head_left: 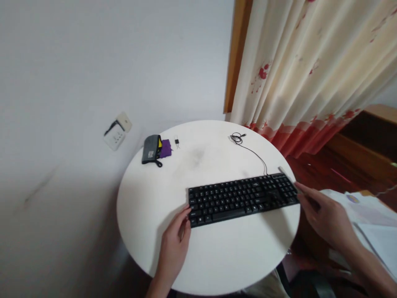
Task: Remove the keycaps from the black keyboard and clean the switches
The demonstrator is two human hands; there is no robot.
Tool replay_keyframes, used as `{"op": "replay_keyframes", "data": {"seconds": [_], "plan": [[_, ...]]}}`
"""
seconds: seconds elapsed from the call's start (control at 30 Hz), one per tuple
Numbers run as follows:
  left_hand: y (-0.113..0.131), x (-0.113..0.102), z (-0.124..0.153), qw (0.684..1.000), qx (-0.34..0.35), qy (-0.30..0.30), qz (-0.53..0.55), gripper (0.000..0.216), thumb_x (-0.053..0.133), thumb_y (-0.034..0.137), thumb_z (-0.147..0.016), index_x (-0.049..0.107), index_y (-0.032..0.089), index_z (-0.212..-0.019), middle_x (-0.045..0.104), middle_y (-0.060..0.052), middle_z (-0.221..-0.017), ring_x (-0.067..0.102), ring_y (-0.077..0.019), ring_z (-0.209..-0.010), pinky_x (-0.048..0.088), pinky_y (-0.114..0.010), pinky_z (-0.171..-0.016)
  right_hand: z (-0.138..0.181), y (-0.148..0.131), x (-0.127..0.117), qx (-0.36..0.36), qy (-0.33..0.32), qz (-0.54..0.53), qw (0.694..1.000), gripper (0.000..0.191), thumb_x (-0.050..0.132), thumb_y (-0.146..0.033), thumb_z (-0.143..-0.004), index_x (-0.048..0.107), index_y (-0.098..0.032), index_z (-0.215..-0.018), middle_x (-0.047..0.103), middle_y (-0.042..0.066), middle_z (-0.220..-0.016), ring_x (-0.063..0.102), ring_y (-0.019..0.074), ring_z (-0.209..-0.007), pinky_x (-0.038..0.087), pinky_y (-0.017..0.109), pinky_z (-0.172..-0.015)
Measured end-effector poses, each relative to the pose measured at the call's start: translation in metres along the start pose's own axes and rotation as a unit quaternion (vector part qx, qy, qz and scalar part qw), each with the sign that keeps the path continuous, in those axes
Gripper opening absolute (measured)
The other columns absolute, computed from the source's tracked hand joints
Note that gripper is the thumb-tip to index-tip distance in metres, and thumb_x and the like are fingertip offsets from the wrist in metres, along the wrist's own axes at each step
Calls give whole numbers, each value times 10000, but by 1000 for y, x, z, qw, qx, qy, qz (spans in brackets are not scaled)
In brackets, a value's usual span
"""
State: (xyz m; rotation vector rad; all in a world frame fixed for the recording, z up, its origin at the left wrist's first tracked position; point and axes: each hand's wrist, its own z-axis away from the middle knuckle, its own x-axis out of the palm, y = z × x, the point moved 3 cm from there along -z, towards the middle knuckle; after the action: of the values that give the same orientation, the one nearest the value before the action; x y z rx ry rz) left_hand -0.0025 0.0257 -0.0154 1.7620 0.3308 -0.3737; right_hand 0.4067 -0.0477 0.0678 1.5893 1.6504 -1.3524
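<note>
A black computer keyboard (235,200) lies flat on the round white table (214,256), its cable (252,151) running back to a loose coil. My left hand (173,240) pinches the keyboard's left edge between thumb and fingers. At the opposite end, my right hand (325,213) closes on the right edge. A slim pale stick-like thing (284,172) shows along that right edge near my right fingertips; I cannot tell what it is or whether my fingers touch it.
A grey pouch (150,149) with purple cloth (166,148) and a small black binder clip (177,142) sit toward the table's back left. A wall with a socket (115,135) borders the left. Curtains (279,82) hang behind; papers (372,223) lie at right.
</note>
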Motion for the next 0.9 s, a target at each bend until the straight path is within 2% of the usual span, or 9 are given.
{"op": "replay_keyframes", "data": {"seconds": [0.13, 0.3, 0.5, 0.7, 0.9], "plan": [[5, 2, 2, 1000, 18, -8, -20, 344, 537, 306, -917, 625, 227, -1240, 601, -80, -1337, 559, -222, -1253, 444, -400, -1092, -38, -48, 31, -125, -70, -75, 987, 354, 459, -354, -957, 667, -195, -1195, 713, 97, -1046, 679, 228, -871, 517, 321, -776], [2, 3, 7, 997, 31, -22, -69, 394, 574, 302, -906, 593, 259, -1296, 515, -72, -1437, 479, -232, -1333, 396, -427, -1129, -71, -116, 75, -223, -175, -112, 952, 339, 410, -296, -987, 679, -223, -1179, 679, 61, -882, 645, 199, -803, 489, 297, -734], [0, 4, 7, 995, 42, -24, -85, 430, 577, 250, -896, 572, 279, -1325, 515, -66, -1439, 493, -236, -1322, 416, -428, -1115, -94, -176, 115, -327, -275, -115, 897, 323, 415, -198, -971, 710, -228, -1099, 670, 57, -894, 636, 191, -877, 445, 273, -796], [2, 4, 7, 995, 36, -18, -96, 427, 574, 221, -888, 585, 281, -1311, 547, -63, -1409, 526, -228, -1292, 440, -417, -1095, -109, -198, 133, -393, -340, -105, 848, 327, 431, -138, -932, 730, -223, -1034, 675, 56, -892, 628, 181, -843, 420, 258, -761], [1, 3, 8, 995, 35, -18, -96, 430, 568, 217, -890, 584, 282, -1315, 545, -69, -1410, 529, -234, -1289, 440, -424, -1095, -118, -191, 132, -415, -369, -127, 822, 340, 443, -151, -935, 726, -238, -1104, 676, 61, -887, 626, 182, -828, 424, 262, -761]]}}
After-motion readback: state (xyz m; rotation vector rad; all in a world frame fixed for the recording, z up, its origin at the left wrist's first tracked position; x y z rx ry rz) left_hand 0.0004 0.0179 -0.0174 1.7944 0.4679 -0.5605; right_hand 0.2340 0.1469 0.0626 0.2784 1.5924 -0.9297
